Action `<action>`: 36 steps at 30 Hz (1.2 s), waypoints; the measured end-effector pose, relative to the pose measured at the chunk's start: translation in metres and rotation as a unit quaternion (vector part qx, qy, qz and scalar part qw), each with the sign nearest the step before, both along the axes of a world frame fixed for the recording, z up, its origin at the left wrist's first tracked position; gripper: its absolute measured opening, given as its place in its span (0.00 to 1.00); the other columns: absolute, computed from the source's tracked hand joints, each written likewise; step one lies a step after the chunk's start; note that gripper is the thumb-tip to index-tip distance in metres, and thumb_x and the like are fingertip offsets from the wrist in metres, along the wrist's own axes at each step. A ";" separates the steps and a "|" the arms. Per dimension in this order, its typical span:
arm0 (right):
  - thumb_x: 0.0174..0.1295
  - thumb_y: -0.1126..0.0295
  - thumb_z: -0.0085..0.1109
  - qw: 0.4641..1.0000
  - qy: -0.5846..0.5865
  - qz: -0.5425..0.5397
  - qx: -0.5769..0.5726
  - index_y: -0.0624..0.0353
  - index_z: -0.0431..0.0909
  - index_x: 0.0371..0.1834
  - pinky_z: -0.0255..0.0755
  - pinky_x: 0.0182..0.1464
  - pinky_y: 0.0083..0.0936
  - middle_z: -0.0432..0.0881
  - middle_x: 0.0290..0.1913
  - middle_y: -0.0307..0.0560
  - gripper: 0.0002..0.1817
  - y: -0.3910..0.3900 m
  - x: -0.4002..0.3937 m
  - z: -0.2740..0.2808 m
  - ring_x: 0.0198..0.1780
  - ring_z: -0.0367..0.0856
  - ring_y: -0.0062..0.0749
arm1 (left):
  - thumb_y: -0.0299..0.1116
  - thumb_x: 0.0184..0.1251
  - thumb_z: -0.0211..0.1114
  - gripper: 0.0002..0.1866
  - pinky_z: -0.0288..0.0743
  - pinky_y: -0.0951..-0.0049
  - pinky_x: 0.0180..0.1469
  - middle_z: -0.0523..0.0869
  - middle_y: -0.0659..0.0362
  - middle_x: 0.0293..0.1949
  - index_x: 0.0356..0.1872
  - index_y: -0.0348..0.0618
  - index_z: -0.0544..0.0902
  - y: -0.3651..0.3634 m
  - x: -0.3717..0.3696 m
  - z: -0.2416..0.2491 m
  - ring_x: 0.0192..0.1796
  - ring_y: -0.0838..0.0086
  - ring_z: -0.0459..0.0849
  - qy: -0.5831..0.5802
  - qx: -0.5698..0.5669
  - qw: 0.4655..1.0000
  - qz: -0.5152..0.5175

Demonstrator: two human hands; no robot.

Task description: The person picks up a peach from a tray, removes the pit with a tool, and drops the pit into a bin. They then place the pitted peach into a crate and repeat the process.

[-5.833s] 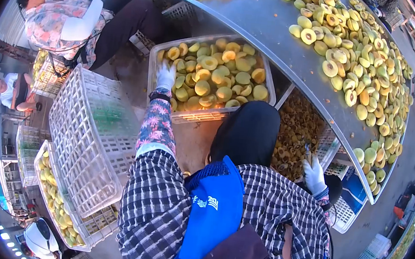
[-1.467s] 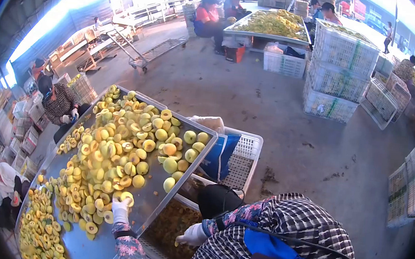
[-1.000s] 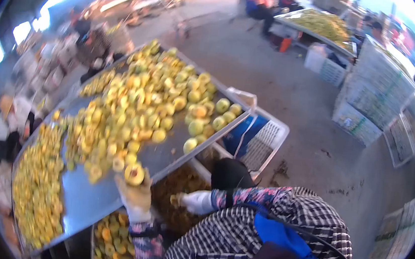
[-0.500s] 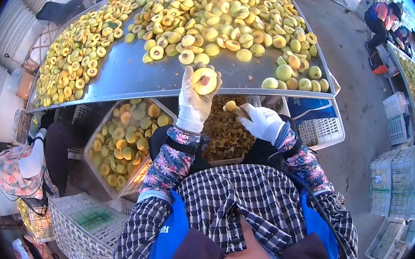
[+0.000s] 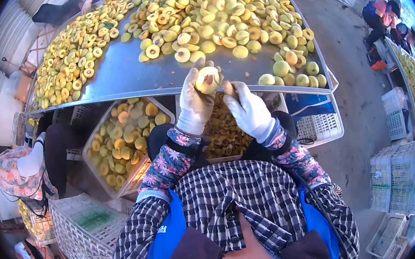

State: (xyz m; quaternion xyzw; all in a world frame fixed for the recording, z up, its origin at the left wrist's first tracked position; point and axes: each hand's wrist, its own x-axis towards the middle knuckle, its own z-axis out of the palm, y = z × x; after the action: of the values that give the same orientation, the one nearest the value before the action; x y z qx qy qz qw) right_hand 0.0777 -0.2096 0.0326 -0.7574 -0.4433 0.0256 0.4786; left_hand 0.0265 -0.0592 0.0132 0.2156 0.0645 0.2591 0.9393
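My left hand, in a white glove with grimy fingertips, is closed around a halved yellow peach above the table's near edge. Its cut face is turned up and shows a brown pit area. In my right hand, also gloved, is a small tool with a rounded tan handle; its working end is hard to make out near the fruit's right side. Below both hands stands a crate of brown pits and scraps. Heaped peaches and halves cover much of the metal table.
Left of my knees stands a crate of peach halves. A white basket is under the table's right end. Stacked crates stand at lower left. One person sits at left; others work at the far left and upper right.
My right hand has moved up and left with the tool, coming close to the peach half. My left hand keeps its hold, with the fruit tilted slightly differently.
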 end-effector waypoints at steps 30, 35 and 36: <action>0.66 0.56 0.51 0.992 -0.034 0.040 -0.115 0.60 0.68 0.40 0.74 0.37 0.46 0.79 0.30 0.63 0.16 0.010 0.011 -0.004 0.35 0.80 0.59 | 0.37 0.70 0.56 0.15 0.80 0.64 0.50 0.78 0.50 0.47 0.46 0.33 0.77 0.002 0.002 -0.002 0.49 0.63 0.81 0.134 0.406 0.894 0.133; 0.70 0.59 0.47 0.958 0.269 0.080 -0.064 0.63 0.71 0.48 0.74 0.43 0.39 0.79 0.30 0.56 0.17 0.022 0.002 -0.013 0.38 0.80 0.55 | 0.30 0.68 0.60 0.12 0.80 0.62 0.53 0.78 0.50 0.53 0.48 0.36 0.75 -0.001 0.009 -0.040 0.54 0.62 0.80 -0.018 0.350 0.911 0.217; 0.71 0.52 0.46 0.978 0.067 0.191 0.048 0.61 0.71 0.50 0.74 0.32 0.29 0.76 0.25 0.45 0.21 0.021 0.012 -0.040 0.26 0.78 0.39 | 0.34 0.68 0.62 0.13 0.82 0.57 0.48 0.80 0.50 0.48 0.47 0.39 0.74 0.001 0.008 -0.038 0.48 0.56 0.83 0.004 0.317 0.930 0.185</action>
State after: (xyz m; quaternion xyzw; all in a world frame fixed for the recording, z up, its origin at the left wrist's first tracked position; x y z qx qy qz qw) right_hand 0.0892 -0.1885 -0.0076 -0.6317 -0.5472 0.1459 0.5294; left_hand 0.0344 -0.0585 -0.0249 0.4873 0.0211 0.4344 0.7572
